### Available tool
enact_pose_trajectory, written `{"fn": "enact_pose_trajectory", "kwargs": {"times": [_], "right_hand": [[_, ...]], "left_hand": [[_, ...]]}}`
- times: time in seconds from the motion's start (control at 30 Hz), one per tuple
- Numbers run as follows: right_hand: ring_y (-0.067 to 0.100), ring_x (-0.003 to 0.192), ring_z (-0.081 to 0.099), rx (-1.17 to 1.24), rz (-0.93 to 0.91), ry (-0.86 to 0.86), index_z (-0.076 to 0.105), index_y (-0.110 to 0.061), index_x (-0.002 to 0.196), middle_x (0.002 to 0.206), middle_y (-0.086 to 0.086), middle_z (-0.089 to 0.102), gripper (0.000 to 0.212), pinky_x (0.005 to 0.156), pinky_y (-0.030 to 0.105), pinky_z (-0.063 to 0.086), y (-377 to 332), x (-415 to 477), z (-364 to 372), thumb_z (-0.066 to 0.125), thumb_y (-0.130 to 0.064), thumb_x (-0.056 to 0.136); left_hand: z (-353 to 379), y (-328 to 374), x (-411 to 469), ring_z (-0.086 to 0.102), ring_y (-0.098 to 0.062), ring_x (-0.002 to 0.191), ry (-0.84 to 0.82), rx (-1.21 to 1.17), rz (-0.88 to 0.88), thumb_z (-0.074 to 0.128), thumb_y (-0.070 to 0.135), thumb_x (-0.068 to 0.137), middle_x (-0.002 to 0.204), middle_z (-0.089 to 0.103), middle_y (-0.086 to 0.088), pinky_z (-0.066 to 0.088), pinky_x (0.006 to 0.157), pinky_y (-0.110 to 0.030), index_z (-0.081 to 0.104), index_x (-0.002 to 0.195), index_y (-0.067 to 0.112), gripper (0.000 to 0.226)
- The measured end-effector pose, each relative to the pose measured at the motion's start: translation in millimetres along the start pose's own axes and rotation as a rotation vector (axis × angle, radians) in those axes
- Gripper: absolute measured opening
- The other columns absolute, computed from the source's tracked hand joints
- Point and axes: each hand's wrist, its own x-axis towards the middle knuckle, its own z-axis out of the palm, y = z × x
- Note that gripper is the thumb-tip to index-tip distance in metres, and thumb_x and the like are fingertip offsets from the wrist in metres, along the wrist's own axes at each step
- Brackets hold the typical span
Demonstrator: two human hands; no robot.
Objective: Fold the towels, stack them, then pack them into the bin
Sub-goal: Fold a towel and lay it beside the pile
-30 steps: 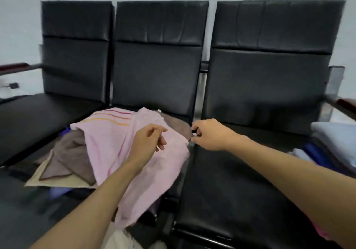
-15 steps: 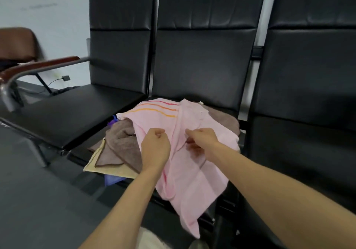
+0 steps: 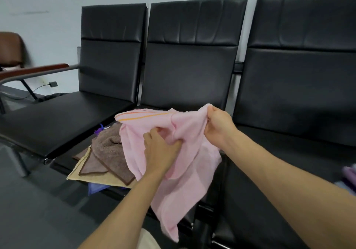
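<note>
Left hand (image 3: 160, 148): my fingers bunch the middle of the pink towel (image 3: 185, 164).
Right hand (image 3: 218, 126): I pinch its upper edge — lifted.
Pink towel: hangs over the middle seat (image 3: 63, 159), above the brown towel (image 3: 109, 152) — the bottom drapes past the seat's front edge.

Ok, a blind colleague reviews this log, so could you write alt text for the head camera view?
Two hands hold a pink towel with orange stripes over a heap of brown, beige and purple towels on the middle seat of a black three-seat bench. The left hand bunches its middle; the right hand pinches its upper edge.
</note>
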Motion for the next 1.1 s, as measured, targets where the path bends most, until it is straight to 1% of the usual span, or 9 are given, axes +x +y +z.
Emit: {"fn": "enact_pose_trajectory", "kwargs": {"times": [0.1, 0.23, 0.5, 0.6, 0.67, 0.77, 0.97, 1.03, 1.1], "right_hand": [[0.018, 0.053, 0.045, 0.059, -0.037, -0.015, 0.04, -0.009, 0.056, 0.055, 0.003, 0.041, 0.036, 0.061, 0.026, 0.049, -28.9, -18.0, -21.4, 0.033, 0.01, 0.085], [0.021, 0.056, 0.056, -0.031, -0.133, 0.0, 0.048, -0.006, 0.068, 0.057, 0.008, 0.053, 0.03, 0.056, 0.028, 0.053, -67.0, -43.2, -64.6, 0.034, 0.006, 0.091], [0.023, 0.063, 0.048, -0.413, -0.246, 0.362, 0.05, -0.01, 0.066, 0.064, 0.009, 0.045, 0.028, 0.058, 0.03, 0.041, -99.8, -60.4, -219.9, 0.039, 0.008, 0.084], [0.027, 0.08, 0.058, -0.748, -0.221, 0.456, 0.06, -0.014, 0.076, 0.074, 0.006, 0.058, 0.017, 0.068, 0.032, 0.044, -91.4, -65.3, -270.7, 0.053, -0.002, 0.086], [0.027, 0.104, 0.058, -1.243, -0.144, 0.418, 0.065, -0.015, 0.087, 0.09, 0.003, 0.062, 0.006, 0.084, 0.029, 0.042, -78.4, -73.8, -291.4, 0.06, -0.016, 0.087], [0.018, 0.123, 0.039, -1.747, -0.216, 0.258, 0.059, -0.026, 0.112, 0.12, 0.001, 0.042, 0.048, 0.103, 0.029, 0.032, -56.5, -91.6, -293.0, 0.057, -0.061, 0.079], [0.002, 0.07, 0.053, -1.325, -0.118, -0.274, 0.06, -0.014, 0.088, 0.082, -0.009, 0.061, 0.038, 0.069, 0.024, 0.043, -30.1, -101.4, -255.8, 0.061, -0.052, 0.086], [0.0, 0.07, 0.057, -0.998, -0.103, -0.196, 0.063, -0.017, 0.078, 0.077, -0.009, 0.065, 0.029, 0.073, 0.025, 0.047, -21.0, -96.0, -245.6, 0.058, -0.041, 0.092], [0.01, 0.076, 0.066, -0.472, -0.245, 0.316, 0.067, -0.015, 0.075, 0.077, -0.005, 0.07, 0.023, 0.08, 0.032, 0.049, -25.6, -96.6, -243.7, 0.062, -0.032, 0.089]], "left_hand": [[15.0, 18.0, -5.6, 0.05, -0.021, 0.11, 0.003, -0.106, 0.074, 0.07, 0.024, 0.079, 0.12, 0.046, -0.002, 0.044, 0.092, -0.036, 0.042, 0.12, 0.013, 0.051], [41.8, 38.8, -15.7, 0.062, -0.012, 0.09, -0.143, -0.109, 0.247, 0.061, 0.014, 0.09, 0.098, 0.067, 0.006, 0.041, 0.07, -0.017, 0.063, 0.102, 0.015, 0.013], [91.6, 80.4, -46.6, 0.063, -0.007, 0.075, -0.534, -0.249, 0.293, 0.066, 0.012, 0.088, 0.083, 0.071, 0.002, 0.052, 0.063, -0.021, 0.071, 0.085, 0.021, 0.01], [108.0, 90.6, -55.0, 0.062, -0.011, 0.077, -0.573, -0.282, 0.23, 0.059, 0.015, 0.094, 0.087, 0.068, 0.002, 0.051, 0.058, -0.022, 0.067, 0.09, 0.021, 0.011], [117.6, 97.9, -60.3, 0.062, -0.012, 0.079, -0.561, -0.303, 0.201, 0.056, 0.015, 0.095, 0.09, 0.067, 0.002, 0.052, 0.058, -0.02, 0.064, 0.093, 0.02, 0.01], [131.2, 108.1, -68.1, 0.063, -0.013, 0.081, -0.583, -0.358, 0.172, 0.056, 0.015, 0.096, 0.091, 0.067, 0.001, 0.055, 0.061, -0.02, 0.065, 0.096, 0.018, 0.01], [159.5, 125.8, -88.7, 0.066, -0.01, 0.079, -0.662, -0.501, 0.198, 0.059, 0.008, 0.093, 0.087, 0.069, -0.004, 0.058, 0.073, -0.027, 0.066, 0.098, 0.004, 0.01], [169.8, 125.5, -87.9, 0.067, -0.015, 0.092, -0.628, -0.552, 0.23, 0.059, 0.006, 0.093, 0.096, 0.071, -0.008, 0.056, 0.087, -0.033, 0.067, 0.097, 0.007, 0.009], [175.1, 121.6, -83.0, 0.064, -0.012, 0.108, -0.684, -0.592, 0.253, 0.053, 0.006, 0.096, 0.11, 0.07, -0.004, 0.05, 0.098, -0.03, 0.065, 0.107, 0.015, 0.019]]}}
